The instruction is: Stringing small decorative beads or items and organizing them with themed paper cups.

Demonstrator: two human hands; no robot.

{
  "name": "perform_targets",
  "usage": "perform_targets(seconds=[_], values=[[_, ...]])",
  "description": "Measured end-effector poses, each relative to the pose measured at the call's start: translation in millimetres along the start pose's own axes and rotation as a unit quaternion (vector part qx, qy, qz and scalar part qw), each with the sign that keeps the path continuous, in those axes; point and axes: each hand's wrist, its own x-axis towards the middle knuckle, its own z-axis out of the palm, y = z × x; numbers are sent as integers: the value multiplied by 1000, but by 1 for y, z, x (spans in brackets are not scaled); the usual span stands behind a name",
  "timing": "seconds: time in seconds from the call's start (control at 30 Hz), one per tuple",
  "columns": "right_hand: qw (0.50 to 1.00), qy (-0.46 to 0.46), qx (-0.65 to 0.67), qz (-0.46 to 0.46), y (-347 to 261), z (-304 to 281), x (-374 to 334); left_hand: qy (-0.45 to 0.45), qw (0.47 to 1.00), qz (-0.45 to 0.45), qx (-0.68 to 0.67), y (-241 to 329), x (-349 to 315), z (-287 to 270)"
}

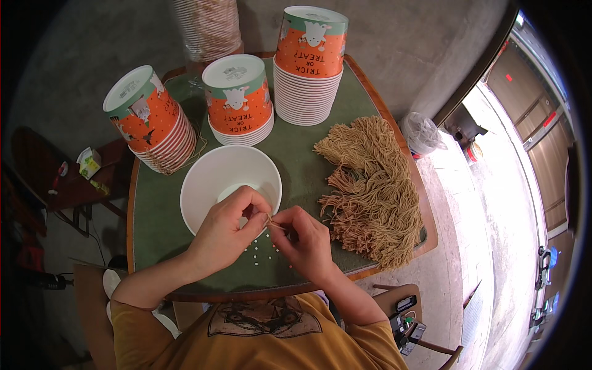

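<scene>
Both hands meet over the near right rim of a white paper bucket (198, 179), which stands mouth up on the green tabletop (161, 234). My left hand (225, 225) pinches a short piece of thin tan cord (270, 220) between thumb and fingertips. Close beside it, my right hand (303, 240) has its fingers curled and pinches the same cord. Whether the cord is knotted or passes through the bucket's rim is too small to tell. Small white beads (256, 256) lie on the table below the hands. To the right lies a large heap of tan cords (376, 191).
Behind the bucket stand three upside-down stacks of orange printed buckets: left (145, 117), middle (237, 98) and right (310, 68). Loose cord hangs around the left stack. A plastic-wrapped stack (208, 28) rises behind. Right of the table, a stool (394, 302) holds a phone and small items.
</scene>
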Motion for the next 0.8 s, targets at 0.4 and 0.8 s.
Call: perform_targets(seconds=[0.4, 0.8], values=[[1000, -2, -3, 2, 0, -1, 1, 31, 981, 75, 175, 7, -9, 0], [999, 0, 32, 32, 3, 1, 0, 6, 997, 22, 71, 3, 0, -3]])
